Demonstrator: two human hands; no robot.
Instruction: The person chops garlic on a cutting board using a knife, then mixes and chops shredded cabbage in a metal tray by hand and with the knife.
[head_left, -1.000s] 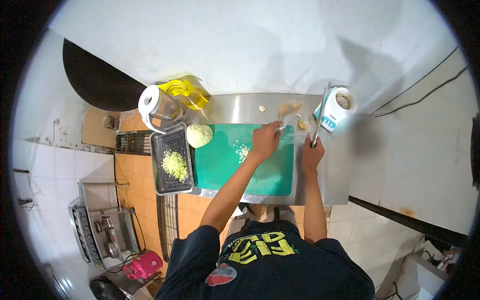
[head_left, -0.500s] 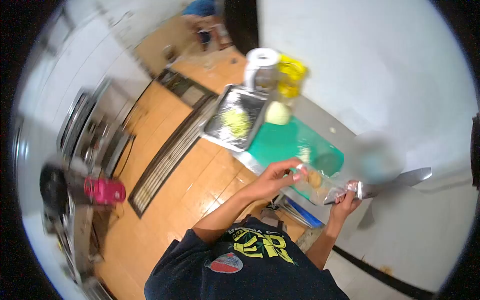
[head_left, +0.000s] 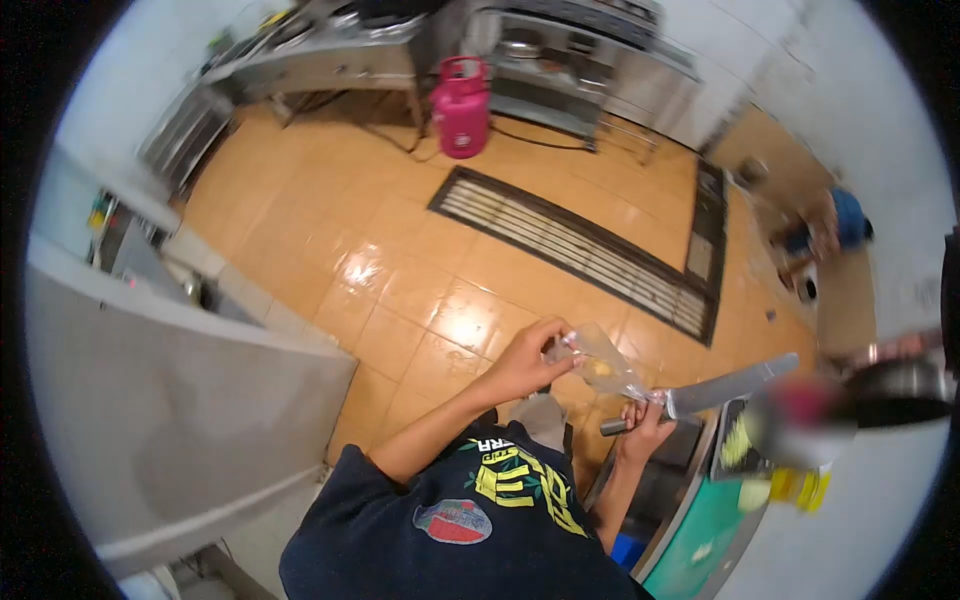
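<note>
My left hand is closed on one end of a clear plastic bag. Small pale yellow pieces show inside it; I cannot make out their kind. My right hand grips a large knife, its broad blade pointing right and the dark handle end sticking out left. The bag's other end touches the fingers of this same hand. Below right is a green cutting board with a few pale scraps. Beyond it are a foil-like tray of shredded light green vegetable, a pale round vegetable and a yellow package.
A pink gas cylinder stands on the orange tiled floor near steel stove counters. A floor drain grate crosses the middle. At the left rises a grey partition. A person in blue is low by the far right wall.
My view has swung left, away from the counter toward the open floor. Both hands have kept hold of the bag and the knife, now away from the cutting board.
</note>
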